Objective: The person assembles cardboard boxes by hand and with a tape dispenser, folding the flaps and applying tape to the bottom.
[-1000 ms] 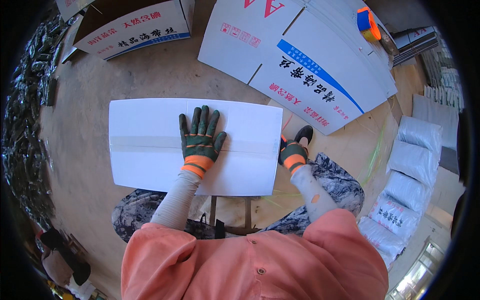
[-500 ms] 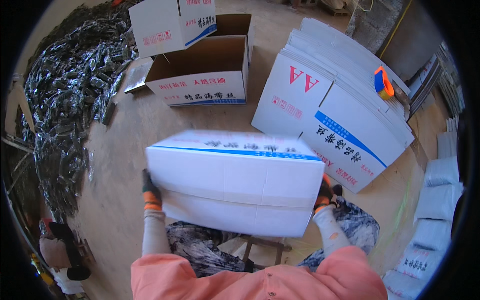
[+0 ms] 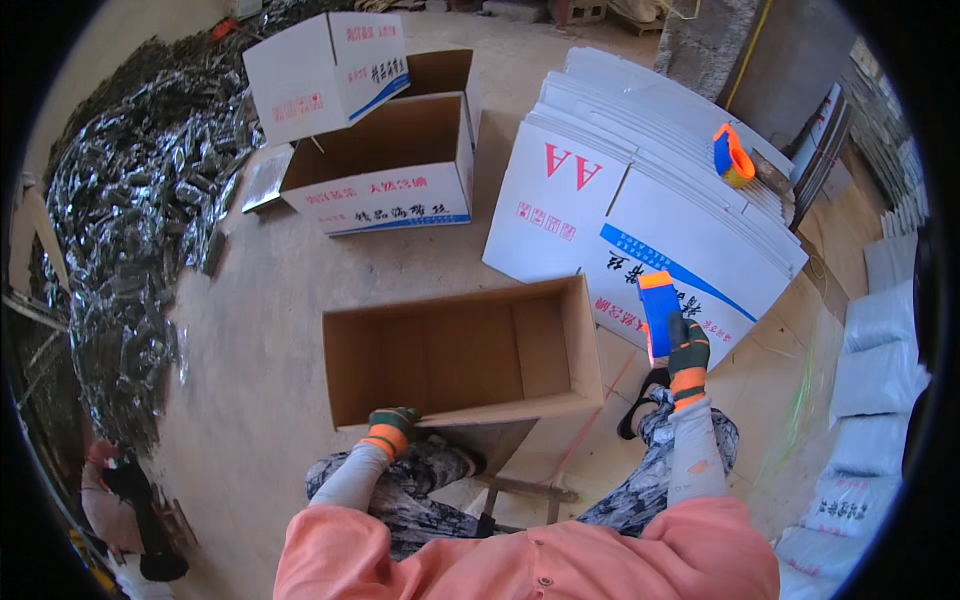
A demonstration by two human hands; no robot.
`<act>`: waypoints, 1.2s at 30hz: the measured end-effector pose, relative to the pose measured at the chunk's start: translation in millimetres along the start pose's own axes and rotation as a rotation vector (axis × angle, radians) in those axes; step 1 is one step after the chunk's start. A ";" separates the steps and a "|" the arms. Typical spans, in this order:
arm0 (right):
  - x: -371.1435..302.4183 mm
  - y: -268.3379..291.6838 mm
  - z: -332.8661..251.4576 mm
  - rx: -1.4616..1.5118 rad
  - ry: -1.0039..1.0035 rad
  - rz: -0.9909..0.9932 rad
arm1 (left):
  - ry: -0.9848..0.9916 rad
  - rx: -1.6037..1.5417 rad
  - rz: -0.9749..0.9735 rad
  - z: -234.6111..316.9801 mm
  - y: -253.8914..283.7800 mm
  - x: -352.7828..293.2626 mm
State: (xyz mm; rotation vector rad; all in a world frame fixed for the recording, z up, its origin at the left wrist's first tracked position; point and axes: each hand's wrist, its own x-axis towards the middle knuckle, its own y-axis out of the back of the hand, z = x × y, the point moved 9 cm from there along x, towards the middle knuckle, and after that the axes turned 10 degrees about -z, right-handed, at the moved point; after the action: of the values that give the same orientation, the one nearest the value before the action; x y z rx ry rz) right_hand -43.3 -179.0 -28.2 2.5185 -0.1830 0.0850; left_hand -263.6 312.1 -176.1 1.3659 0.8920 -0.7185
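An open-topped carton (image 3: 463,412), white outside and brown inside, stands between my knees with its hollow facing up. My left hand (image 3: 390,432), in a dark green and orange glove, is closed over its near rim. My right hand (image 3: 688,358), gloved alike, holds a flat blue piece with orange edges (image 3: 657,312) just right of the carton; its exact kind is unclear. Behind it leans a stack of flattened white cartons (image 3: 560,190) with red and blue print. On this stack lies a curved band in similar blue and orange (image 3: 735,158).
Two open cartons (image 3: 400,205) stand at the far left, with another white carton (image 3: 300,75) resting on them. A heap of shiny dark packets (image 3: 140,180) fills the left side. White packs (image 3: 875,385) are piled along the right. A small stool (image 3: 525,488) sits near my legs.
The carton has turned from a closed face to its open side up and now rests lower. My right hand has left it and now holds the blue and orange piece.
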 end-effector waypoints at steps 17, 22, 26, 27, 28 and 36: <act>19.1 29.8 -37.7 0.479 -0.028 0.104 | 0.127 -0.020 1.317 -55.5 565.8 -202.2; 10.8 77.0 -3.8 0.652 -0.114 0.160 | 0.479 0.070 0.975 53.9 589.4 -87.8; 15.4 83.3 -18.5 0.593 -0.178 0.159 | 0.677 0.379 1.051 61.6 601.3 -41.8; 13.5 90.3 -22.2 0.501 -0.139 0.219 | 0.807 0.526 1.083 95.0 607.2 -75.3; 10.4 92.2 -16.9 0.477 -0.151 0.207 | 0.741 0.730 1.245 102.2 624.6 -56.5; 12.1 94.9 -9.1 0.712 -0.171 0.182 | -0.730 0.360 1.031 299.6 537.0 146.7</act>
State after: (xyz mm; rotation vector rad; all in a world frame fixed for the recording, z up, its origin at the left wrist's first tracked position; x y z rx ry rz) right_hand -45.8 -251.7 34.6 3.2133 -0.5315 0.0050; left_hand 305.2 74.6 -35.5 1.4754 -0.5459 -0.4820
